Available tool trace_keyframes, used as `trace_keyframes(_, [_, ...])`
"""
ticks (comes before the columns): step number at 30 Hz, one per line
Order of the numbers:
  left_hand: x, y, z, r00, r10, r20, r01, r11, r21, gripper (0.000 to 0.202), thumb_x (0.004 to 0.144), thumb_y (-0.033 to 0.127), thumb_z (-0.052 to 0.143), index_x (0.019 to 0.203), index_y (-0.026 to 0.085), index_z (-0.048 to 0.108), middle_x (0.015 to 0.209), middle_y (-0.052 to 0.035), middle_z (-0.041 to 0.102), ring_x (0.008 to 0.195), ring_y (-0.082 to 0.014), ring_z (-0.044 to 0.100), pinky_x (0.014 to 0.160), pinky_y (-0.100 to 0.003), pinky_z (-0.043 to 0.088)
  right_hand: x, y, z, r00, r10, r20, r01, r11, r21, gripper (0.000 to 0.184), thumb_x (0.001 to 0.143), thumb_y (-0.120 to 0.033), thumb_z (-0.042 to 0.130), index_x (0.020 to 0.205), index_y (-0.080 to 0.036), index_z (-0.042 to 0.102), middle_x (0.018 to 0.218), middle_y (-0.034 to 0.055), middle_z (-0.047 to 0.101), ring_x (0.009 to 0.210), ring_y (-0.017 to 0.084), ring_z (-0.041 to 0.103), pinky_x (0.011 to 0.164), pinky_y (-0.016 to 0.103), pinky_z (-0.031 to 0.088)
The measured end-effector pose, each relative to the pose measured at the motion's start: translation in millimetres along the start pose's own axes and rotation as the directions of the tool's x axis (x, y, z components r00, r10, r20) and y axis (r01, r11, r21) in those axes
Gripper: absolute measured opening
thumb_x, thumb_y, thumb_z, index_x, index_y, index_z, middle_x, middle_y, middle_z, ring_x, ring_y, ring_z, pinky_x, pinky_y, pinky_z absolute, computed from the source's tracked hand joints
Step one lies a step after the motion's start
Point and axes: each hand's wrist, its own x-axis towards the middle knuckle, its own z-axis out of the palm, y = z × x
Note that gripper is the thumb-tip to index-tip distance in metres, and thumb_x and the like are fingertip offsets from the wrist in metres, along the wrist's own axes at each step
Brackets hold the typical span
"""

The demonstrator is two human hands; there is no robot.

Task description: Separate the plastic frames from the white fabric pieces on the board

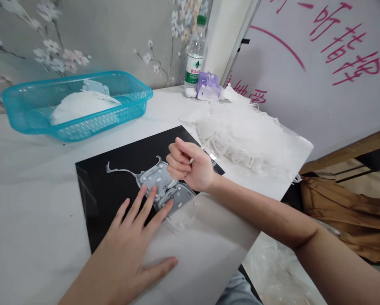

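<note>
On a black mat (96,186) lie translucent moulded silicone-looking pieces (155,178), joined by thin edging; a curled strip of it trails off to the left. My left hand (136,233) rests flat with fingers spread, its fingertips on the pieces and the palm side over a frosted translucent sheet (205,250). Above the pieces' right side, my right hand (191,165) is closed in a fist. A small whitish end of a thin strip pokes out between its fingers; the rest of the strip is mostly hidden.
A blue plastic basket (139,103) holding white pieces stands at the back left. At the right lies a heap of thin translucent scraps (240,135). A water bottle (194,59) and a purple packet (208,86) stand behind it, near a whiteboard (291,84).
</note>
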Motion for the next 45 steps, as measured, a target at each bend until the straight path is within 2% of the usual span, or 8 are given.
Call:
trace_keyframes(5, [1,0,-0.5,1.0,-0.001,0.016,0.0,1.0,0.029,0.084,0.082,0.07,0.045,0.152,0.027,0.025,0.153,-0.0154,0.033,0.139,-0.0371,0.033,0.104,-0.052,0.03,3,-14,-7,0.985,0.018,0.17,-0.002,0.995,-0.098,0.053,0.098,-0.039,0.04,0.051,-0.019,0.026,0.045,-0.0088,0.018,0.04,0.004,0.012,0.038,0.018,0.016])
trace_keyframes(12, [3,1,0.1,1.0,0.008,-0.008,-0.008,0.999,0.042,0.085,0.082,0.069,0.045,0.152,0.024,0.027,0.154,-0.0164,0.031,0.139,-0.0369,0.032,0.104,-0.052,0.03,4,-17,-12,0.981,0.009,0.194,0.023,0.987,-0.162,0.052,0.094,-0.043,0.05,0.053,-0.019,0.029,0.045,-0.0097,0.02,0.04,0.003,0.013,0.038,0.017,0.015])
trace_keyframes(17, [3,0,1.2,0.999,-0.035,-0.011,0.035,0.998,0.049,0.071,0.087,0.061,0.045,0.148,0.028,0.034,0.153,-0.0125,0.034,0.139,-0.035,0.034,0.105,-0.054,0.029,6,-17,-13,0.996,0.014,0.09,-0.009,0.998,-0.054,0.051,0.1,-0.034,0.032,0.052,-0.019,0.026,0.044,-0.0083,0.018,0.037,0.005,0.014,0.036,0.017,0.019])
trace_keyframes(23, [1,1,1.1,0.988,-0.153,-0.003,0.153,0.987,0.051,0.057,0.09,0.055,0.045,0.14,0.028,0.046,0.155,-0.0088,0.033,0.14,-0.0357,0.03,0.108,-0.06,0.026,6,-21,-9,0.973,-0.154,-0.173,0.147,0.988,-0.054,0.05,0.097,-0.047,0.035,0.055,-0.02,0.032,0.05,-0.0047,0.032,0.05,0.009,0.04,0.053,0.02,0.043])
trace_keyframes(27, [5,3,-3.9,0.965,-0.264,0.0,0.263,0.964,0.022,0.053,0.088,0.057,0.046,0.131,0.026,0.054,0.151,-0.0083,0.039,0.14,-0.0385,0.03,0.106,-0.065,0.027,4,-9,-7,0.987,-0.162,-0.005,0.158,0.967,-0.201,0.049,0.093,-0.051,0.039,0.058,-0.018,0.046,0.061,0.0004,0.053,0.049,0.008,0.043,0.049,0.021,0.04])
trace_keyframes(30, [10,4,-8.3,0.93,-0.367,-0.009,0.367,0.93,0.022,0.052,0.089,0.056,0.043,0.127,0.023,0.056,0.148,-0.0108,0.043,0.139,-0.042,0.031,0.1,-0.071,0.03,1,-1,-6,0.994,-0.081,0.079,0.1,0.955,-0.279,0.057,0.092,-0.057,0.034,0.055,-0.018,0.049,0.056,0.0012,0.056,0.04,0.006,0.038,0.039,0.022,0.031])
trace_keyframes(38, [8,2,-6.6,0.845,-0.531,-0.067,0.533,0.846,0.024,0.049,0.094,0.045,0.038,0.137,0.021,0.045,0.152,-0.0214,0.031,0.141,-0.0428,0.026,0.099,-0.069,0.034,-3,1,2,0.972,-0.171,-0.16,0.104,0.928,-0.359,0.067,0.093,-0.06,0.033,0.04,-0.02,0.043,0.04,-0.0003,0.045,0.033,0.006,0.035,0.037,0.022,0.033])
trace_keyframes(45, [8,2,-4.5,0.892,-0.45,-0.038,0.451,0.892,0.027,0.06,0.091,0.054,0.039,0.14,0.019,0.04,0.152,-0.0201,0.033,0.14,-0.0396,0.029,0.104,-0.064,0.032,-8,1,13,0.963,-0.228,-0.145,0.14,0.88,-0.454,0.069,0.094,-0.056,0.036,0.036,-0.02,0.043,0.035,0.0011,0.041,0.037,0.008,0.04,0.04,0.023,0.034])
